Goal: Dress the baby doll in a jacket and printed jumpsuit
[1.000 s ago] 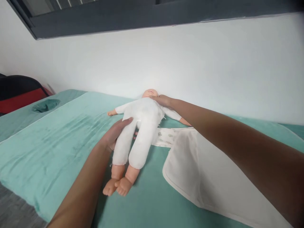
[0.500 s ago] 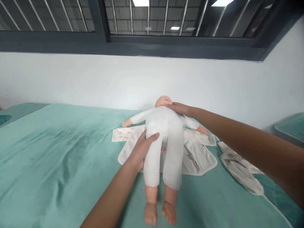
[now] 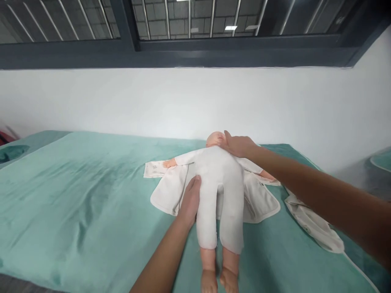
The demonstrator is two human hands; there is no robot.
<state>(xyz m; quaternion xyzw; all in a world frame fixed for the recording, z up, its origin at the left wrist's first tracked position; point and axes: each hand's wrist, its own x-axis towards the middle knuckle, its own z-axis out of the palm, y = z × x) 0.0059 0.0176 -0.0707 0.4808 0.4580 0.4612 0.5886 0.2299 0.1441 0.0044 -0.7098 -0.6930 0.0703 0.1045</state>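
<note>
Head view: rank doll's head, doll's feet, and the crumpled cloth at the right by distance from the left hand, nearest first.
From the left hand, which rests against the doll's hip:
1. Doll's head, beyond the hand, under the right hand.
2. Doll's feet, nearer the camera at the bottom edge; too close to the head to call.
3. Crumpled cloth, far right on the green sheet.

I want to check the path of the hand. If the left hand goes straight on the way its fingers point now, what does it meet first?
The left hand lies along the baby doll's hip, fingers pointing up its side. Going straight on, it would probably meet the doll's outstretched arm first; depth is unclear.
</note>
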